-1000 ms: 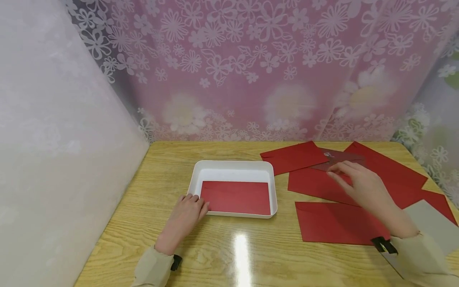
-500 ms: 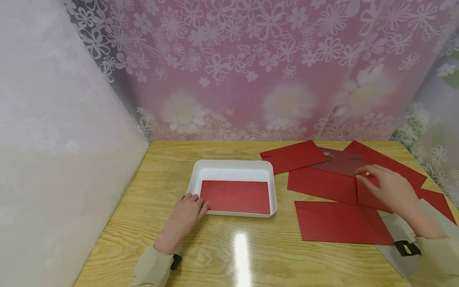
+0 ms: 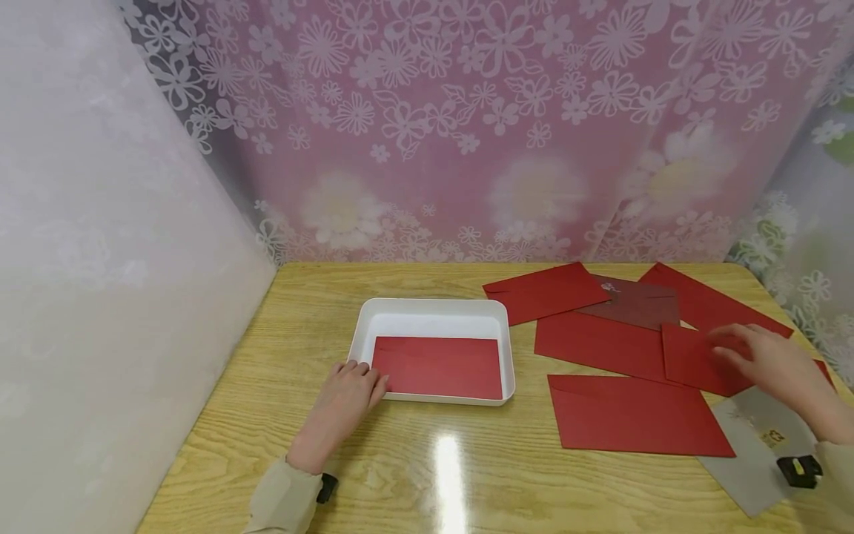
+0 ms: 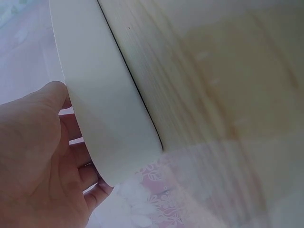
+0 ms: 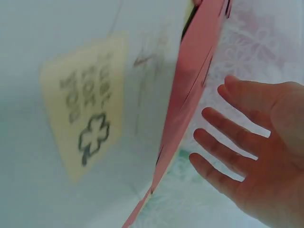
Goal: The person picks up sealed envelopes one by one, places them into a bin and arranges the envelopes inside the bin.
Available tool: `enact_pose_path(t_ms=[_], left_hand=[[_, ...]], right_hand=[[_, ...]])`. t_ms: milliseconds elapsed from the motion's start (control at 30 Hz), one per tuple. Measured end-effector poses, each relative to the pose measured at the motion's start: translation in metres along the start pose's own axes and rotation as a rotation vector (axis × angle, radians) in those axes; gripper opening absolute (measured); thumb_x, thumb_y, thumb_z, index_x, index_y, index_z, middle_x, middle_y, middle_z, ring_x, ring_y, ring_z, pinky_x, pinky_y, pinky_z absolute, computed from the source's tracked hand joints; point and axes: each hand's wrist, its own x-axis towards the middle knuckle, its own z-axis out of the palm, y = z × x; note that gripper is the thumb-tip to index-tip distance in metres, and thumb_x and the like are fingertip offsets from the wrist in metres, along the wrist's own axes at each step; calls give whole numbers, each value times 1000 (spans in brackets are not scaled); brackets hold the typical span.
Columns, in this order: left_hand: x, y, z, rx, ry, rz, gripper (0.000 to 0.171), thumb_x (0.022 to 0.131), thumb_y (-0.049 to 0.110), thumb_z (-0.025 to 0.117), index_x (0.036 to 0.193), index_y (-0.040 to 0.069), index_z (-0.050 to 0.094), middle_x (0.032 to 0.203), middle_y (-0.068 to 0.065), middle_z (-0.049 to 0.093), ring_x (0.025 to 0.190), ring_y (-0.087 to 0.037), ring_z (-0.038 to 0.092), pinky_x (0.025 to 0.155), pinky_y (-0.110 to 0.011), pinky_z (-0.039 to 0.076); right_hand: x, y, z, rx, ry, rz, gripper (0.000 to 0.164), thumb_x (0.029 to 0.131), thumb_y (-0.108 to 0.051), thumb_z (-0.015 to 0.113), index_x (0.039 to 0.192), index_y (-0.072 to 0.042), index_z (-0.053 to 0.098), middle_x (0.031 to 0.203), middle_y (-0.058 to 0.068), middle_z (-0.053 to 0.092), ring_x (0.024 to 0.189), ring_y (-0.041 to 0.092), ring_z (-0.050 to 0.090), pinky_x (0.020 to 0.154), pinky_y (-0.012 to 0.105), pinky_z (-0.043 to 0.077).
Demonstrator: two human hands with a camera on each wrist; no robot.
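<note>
A white rectangular tray [image 3: 437, 306] sits left of centre on the table, with a red envelope [image 3: 437, 367] lying flat in it. My left hand [image 3: 347, 400] holds the tray's front left corner. The left wrist view shows the thumb at the rim and the fingers on the wall's far side. Over the right-hand spread of red envelopes hovers my right hand [image 3: 774, 363], fingers loosely bent and nothing in them. In the right wrist view its fingers are spread apart, beside the edges of red envelopes [image 5: 192, 80]. A grey envelope [image 3: 740, 463] lies partly under the right forearm.
Several red envelopes overlap at the table's right, among them a front one [image 3: 640, 415] and a back one [image 3: 547, 293] reaching the tray's right rear corner. A maroon envelope [image 3: 634, 300] lies among them. A pink flowered curtain [image 3: 434, 185] hangs behind the table.
My right hand has moved right and nearer to me, uncovering a smaller red envelope and more of the grey one. My left hand and the tray have stayed put.
</note>
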Motion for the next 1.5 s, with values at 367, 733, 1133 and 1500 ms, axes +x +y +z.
enact_pose_path(t_ms=[367, 733, 1133, 1500], left_hand=[[0, 0, -1, -3, -9, -3, 37, 97, 21, 68, 65, 14, 51, 61, 2, 41, 63, -19, 42, 71, -34, 40], [-1, 0, -1, -5, 3, 8, 37, 96, 21, 68, 64, 14, 50, 62, 2, 41, 62, -19, 41, 70, -33, 40], [0, 1, -2, -6, 7, -1, 37, 96, 20, 68, 64, 13, 51, 61, 1, 42, 63, -21, 44, 70, -34, 41], [-1, 0, -1, -1, 0, -2, 36, 97, 21, 68, 65, 14, 51, 62, 1, 43, 63, -21, 45, 72, -35, 42]], right_hand=[[7, 25, 7, 23, -264, 51, 92, 82, -43, 82, 133, 22, 40, 127, 52, 31, 114, 67, 32, 91, 76, 36], [13, 17, 6, 88, -245, 30, 91, 72, -37, 90, 124, 22, 45, 121, 47, 39, 109, 60, 37, 86, 73, 40], [26, -6, 0, 38, 66, -156, 42, 74, -8, 87, 107, 3, 64, 97, 19, 68, 84, 38, 65, 68, 50, 54], [34, -25, -16, 52, 275, -316, 35, 72, 10, 82, 99, -9, 71, 87, 3, 72, 71, 12, 65, 65, 7, 42]])
